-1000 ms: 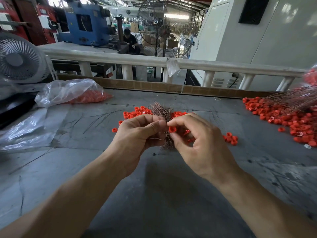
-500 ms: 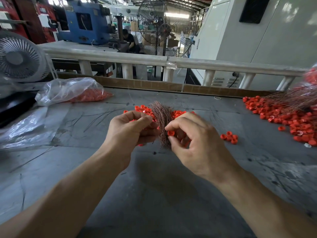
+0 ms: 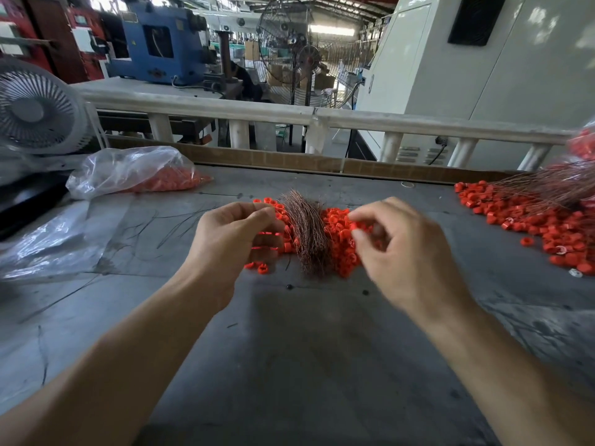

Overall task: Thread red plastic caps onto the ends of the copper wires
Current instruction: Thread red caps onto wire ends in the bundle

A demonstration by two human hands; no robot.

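Copper wires [image 3: 307,235] lie in a loose bundle at the middle of the frame, resting on a heap of red caps [image 3: 338,230] spread on the grey table [image 3: 289,365]. I see my left hand [image 3: 231,249] just left of the bundle with fingers curled, perhaps pinching a wire too fine to make out, while my right hand [image 3: 402,252], blurred, pinches what looks like one cap between thumb and forefinger. I judge this the start of one threading step: next I must bring a single wire end to the cap's hole and line them up closely.
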